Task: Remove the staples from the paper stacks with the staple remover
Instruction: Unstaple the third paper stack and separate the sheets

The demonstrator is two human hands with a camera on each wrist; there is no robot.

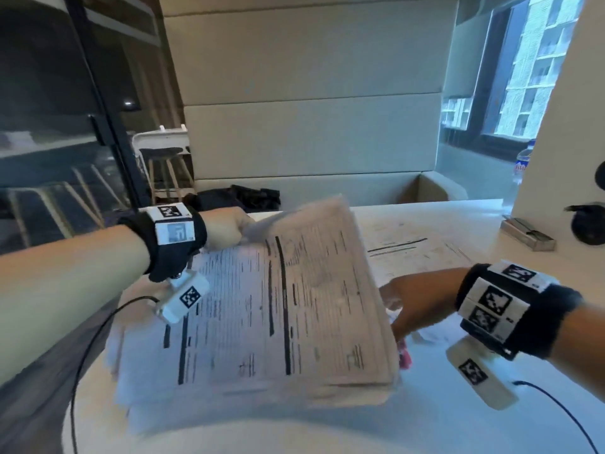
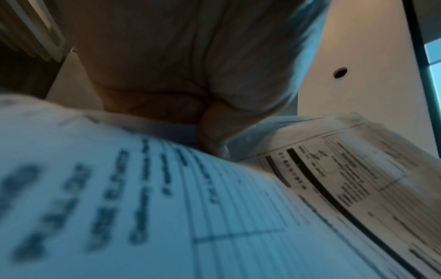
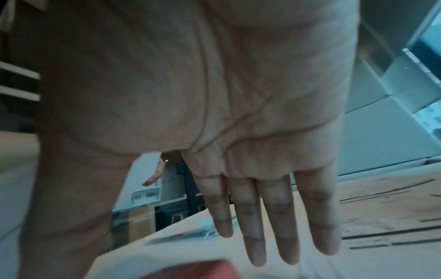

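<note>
A thick printed paper stack (image 1: 278, 306) lies on the white table (image 1: 458, 414), blurred by motion. My left hand (image 1: 229, 229) grips its far left corner, and its upper sheets (image 1: 327, 257) stand raised and tilted. In the left wrist view, my curled fingers (image 2: 210, 120) close on the paper stack (image 2: 334, 169). My right hand (image 1: 412, 303) reaches in beside the stack's right edge, fingertips hidden behind the paper. In the right wrist view that right hand (image 3: 274, 217) is flat with straight fingers and holds nothing. A red staple remover (image 1: 405, 353) (image 3: 203, 270) lies below it.
Another printed sheet (image 1: 409, 247) lies flat further back. A metal box (image 1: 527, 235) and a black round object (image 1: 589, 221) sit at the right edge, beside a water bottle (image 1: 523, 162). A black bag (image 1: 242, 196) lies on the bench behind.
</note>
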